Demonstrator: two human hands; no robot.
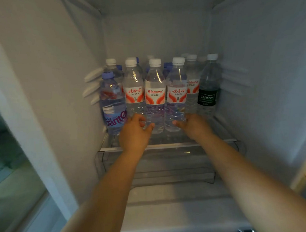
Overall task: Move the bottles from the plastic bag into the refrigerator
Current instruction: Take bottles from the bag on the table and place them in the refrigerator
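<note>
Several water bottles stand upright on the refrigerator's glass shelf (168,145). In the front row are a blue-capped bottle (112,104), three red-labelled Wahaha bottles (155,97) and a dark-labelled Cestbon bottle (208,92). More bottles stand behind them. My left hand (134,131) is at the foot of the left Wahaha bottle (134,91), fingers spread and thumb near the middle one. My right hand (192,124) wraps the lower right side of the right Wahaha bottle (176,94), thumb on its front. The plastic bag is out of view.
White refrigerator walls (263,72) close in on both sides, with shelf rails (92,84) on the left wall. Below the glass shelf sits a clear drawer (170,169). The open door's edge (32,142) runs down the left.
</note>
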